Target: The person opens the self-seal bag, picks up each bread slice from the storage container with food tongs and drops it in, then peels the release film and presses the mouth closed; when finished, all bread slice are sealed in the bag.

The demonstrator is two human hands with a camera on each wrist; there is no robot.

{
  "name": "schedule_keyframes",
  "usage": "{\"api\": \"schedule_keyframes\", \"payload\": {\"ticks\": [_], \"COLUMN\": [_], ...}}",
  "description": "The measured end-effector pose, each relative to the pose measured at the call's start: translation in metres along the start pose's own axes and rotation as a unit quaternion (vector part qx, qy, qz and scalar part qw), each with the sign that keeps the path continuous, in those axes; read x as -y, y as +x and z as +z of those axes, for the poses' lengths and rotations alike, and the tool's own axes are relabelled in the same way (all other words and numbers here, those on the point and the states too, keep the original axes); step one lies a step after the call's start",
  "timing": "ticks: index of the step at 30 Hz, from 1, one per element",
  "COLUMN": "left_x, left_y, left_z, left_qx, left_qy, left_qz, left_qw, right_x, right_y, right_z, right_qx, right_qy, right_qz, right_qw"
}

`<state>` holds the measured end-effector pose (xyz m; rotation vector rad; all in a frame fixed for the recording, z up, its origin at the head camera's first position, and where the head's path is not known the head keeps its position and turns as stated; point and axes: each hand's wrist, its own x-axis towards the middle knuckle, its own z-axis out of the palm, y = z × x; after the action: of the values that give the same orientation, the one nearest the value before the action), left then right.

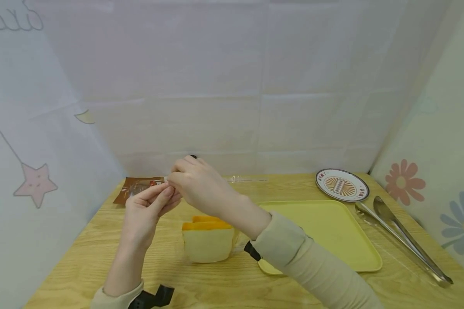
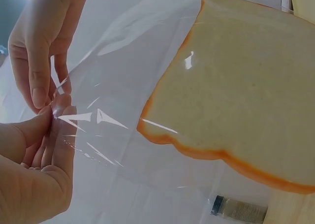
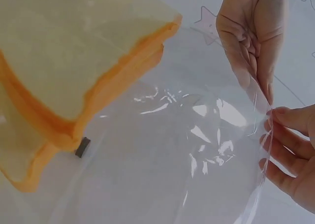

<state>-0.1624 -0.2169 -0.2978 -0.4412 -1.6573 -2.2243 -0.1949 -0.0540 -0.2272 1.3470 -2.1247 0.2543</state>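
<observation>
Two thick bread slices with orange crust [image 1: 209, 246] stand on the table inside a clear plastic bag [image 2: 110, 135]. My left hand [image 1: 148, 208] pinches the edge of the bag's mouth between thumb and fingers, beyond and left of the bread. From the right, my right hand [image 1: 203, 184] reaches across above the slices and pinches the same edge, its fingertips close against the left ones. The right wrist view shows the film [image 3: 216, 130] stretched from the bread [image 3: 113, 81] to both hands, with glossy creases near the fingers.
A yellow tray [image 1: 325, 231] lies to the right of the bread, partly behind my right sleeve. Beyond it is a round patterned plate [image 1: 342, 185], with metal tongs [image 1: 404, 242] along the right edge. A brown package [image 1: 133, 189] lies at the back left, partly behind my hands.
</observation>
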Motion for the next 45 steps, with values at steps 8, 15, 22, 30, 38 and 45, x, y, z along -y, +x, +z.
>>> {"api": "schedule_keyframes", "payload": {"ticks": [8, 15, 22, 30, 38, 45], "left_x": [0.002, 0.003, 0.002, 0.002, 0.001, 0.003], "left_y": [0.0, -0.001, 0.0, 0.0, 0.0, 0.002], "left_z": [0.001, 0.0, 0.001, 0.001, 0.002, 0.003], "left_qx": [0.001, -0.011, -0.022, -0.03, -0.035, -0.04], "left_qy": [0.005, 0.006, 0.021, 0.038, 0.053, 0.057], "left_qz": [0.015, 0.023, 0.016, -0.003, -0.011, -0.01], "left_qw": [0.9999, 0.9996, 0.9994, 0.9988, 0.9979, 0.9975], "right_x": [0.005, 0.009, 0.008, 0.005, 0.003, 0.003], "right_y": [0.009, 0.016, 0.016, 0.011, 0.006, 0.003], "right_z": [-0.009, -0.014, -0.011, -0.008, 0.0, 0.01], "right_qx": [0.089, 0.129, 0.126, 0.077, 0.017, -0.041], "right_qy": [-0.062, -0.09, -0.095, -0.085, -0.002, 0.035], "right_qz": [0.029, 0.031, 0.025, 0.012, 0.024, 0.049], "right_qw": [0.9937, 0.9871, 0.9872, 0.9933, 0.9996, 0.9973]}}
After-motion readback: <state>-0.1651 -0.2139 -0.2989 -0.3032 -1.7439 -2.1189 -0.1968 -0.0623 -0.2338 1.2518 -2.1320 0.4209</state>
